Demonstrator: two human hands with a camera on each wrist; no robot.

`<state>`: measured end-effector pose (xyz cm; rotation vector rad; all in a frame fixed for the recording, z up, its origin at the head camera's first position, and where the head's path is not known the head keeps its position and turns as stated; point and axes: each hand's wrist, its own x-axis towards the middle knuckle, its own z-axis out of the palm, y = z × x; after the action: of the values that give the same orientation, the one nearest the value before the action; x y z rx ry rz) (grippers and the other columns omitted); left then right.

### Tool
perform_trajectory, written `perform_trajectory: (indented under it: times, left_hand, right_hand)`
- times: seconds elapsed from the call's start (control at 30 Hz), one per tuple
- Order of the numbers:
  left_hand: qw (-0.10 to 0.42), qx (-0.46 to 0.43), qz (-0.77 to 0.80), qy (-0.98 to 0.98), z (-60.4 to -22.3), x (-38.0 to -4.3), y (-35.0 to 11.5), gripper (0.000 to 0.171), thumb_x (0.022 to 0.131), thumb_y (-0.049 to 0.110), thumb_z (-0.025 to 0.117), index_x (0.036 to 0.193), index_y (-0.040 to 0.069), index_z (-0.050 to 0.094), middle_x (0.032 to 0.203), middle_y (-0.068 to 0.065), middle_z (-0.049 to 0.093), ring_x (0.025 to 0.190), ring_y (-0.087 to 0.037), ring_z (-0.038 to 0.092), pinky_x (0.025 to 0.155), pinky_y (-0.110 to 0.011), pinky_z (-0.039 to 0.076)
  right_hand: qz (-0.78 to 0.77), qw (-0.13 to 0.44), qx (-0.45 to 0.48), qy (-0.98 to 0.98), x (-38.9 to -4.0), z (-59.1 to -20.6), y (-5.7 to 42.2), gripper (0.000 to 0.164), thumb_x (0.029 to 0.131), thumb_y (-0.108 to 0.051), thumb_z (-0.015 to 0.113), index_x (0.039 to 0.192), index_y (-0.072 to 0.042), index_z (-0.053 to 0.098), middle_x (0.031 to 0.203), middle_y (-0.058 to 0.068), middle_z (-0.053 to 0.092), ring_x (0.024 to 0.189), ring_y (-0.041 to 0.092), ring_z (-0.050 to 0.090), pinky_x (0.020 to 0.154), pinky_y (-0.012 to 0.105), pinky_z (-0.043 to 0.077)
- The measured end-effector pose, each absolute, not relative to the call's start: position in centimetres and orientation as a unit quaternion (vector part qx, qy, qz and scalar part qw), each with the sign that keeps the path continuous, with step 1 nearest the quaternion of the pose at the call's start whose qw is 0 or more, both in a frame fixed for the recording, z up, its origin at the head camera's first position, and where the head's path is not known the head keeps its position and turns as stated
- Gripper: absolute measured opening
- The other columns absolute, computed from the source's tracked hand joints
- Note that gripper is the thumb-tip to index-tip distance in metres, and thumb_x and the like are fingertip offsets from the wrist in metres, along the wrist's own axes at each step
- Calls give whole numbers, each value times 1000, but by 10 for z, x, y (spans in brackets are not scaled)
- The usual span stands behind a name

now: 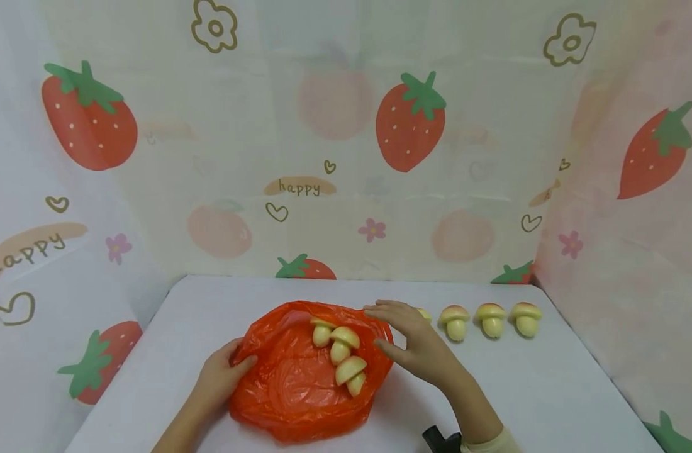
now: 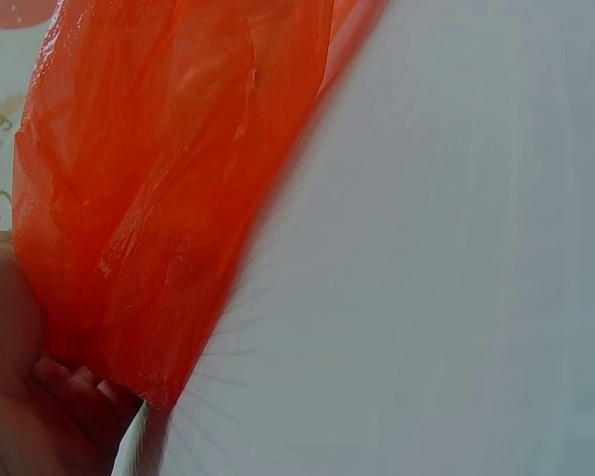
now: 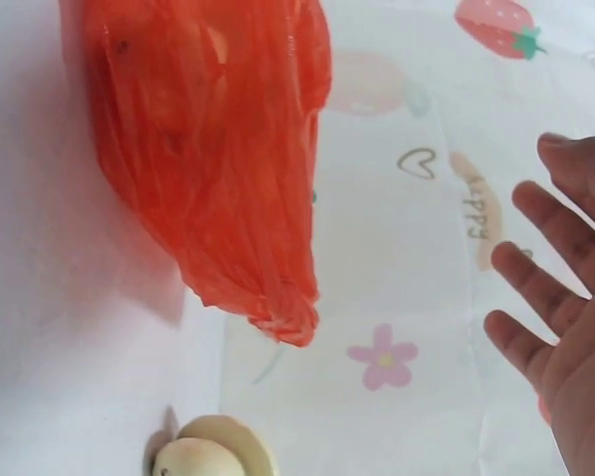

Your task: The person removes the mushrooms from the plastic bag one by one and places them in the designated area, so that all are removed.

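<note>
A red plastic bag [image 1: 301, 371] lies on the table with its mouth open upward. Three toy mushrooms [image 1: 341, 352], cream with pale caps, rest inside along its right side. My left hand [image 1: 218, 374] grips the bag's left rim, thumb over the inner side; the left wrist view shows its fingers [image 2: 89, 397] behind the red film. Over the bag's right edge is my right hand [image 1: 411, 340], holding nothing. In the right wrist view its fingers [image 3: 540, 297] are spread and apart from the bag [image 3: 208, 149].
Several more toy mushrooms [image 1: 491, 321] stand in a row at the back right of the white table [image 1: 550, 390]; the right hand partly hides the leftmost. A black object [image 1: 441, 440] sits by the right wrist. Strawberry-print curtains [image 1: 334, 157] enclose the back and sides.
</note>
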<state>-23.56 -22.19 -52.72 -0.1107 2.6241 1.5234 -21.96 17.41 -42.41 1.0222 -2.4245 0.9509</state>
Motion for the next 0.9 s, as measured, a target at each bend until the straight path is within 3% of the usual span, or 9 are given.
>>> perform_trajectory:
  times: [0.2,0.53,0.77,0.9]
  left_hand:
    - [48,-37,486,872,-529,-236,-223,61,100,32,66,151,5,46,147,-18,57,130,-34,58,105,-51,52]
    - [48,-37,491,869,-529,-238,-223,60,100,32,66,151,6,47,147,-17,57,129,-32,59,105,-51,52]
    - [38,-26,492,870,-529,-237,-223,56,100,28,65,150,6,49,146,-17,58,131,-34,57,107,-52,50]
    - [34,-22,488,872,-529,-237,-223,57,100,29,65,149,5,48,146,-18,57,132,-35,57,107,-53,50]
  right_hand:
    - [341,139,372,-852,-223,-436,168,54,89,-13,80,139,-26,62,139,-8,63,135,19,53,113,51,45]
    - [339,68,357,-868,-229,-458,162,41,90,-16,79,129,-24,68,129,-16,65,126,12,57,109,44,50]
    - [339,38,364,-867,-232,-471,159,39,92,-18,77,130,-19,69,129,-7,69,125,14,58,108,45,49]
    - [335,20,358,-871,-234,-478,158,41,92,-18,76,132,-17,68,130,-8,67,127,14,56,110,46,47]
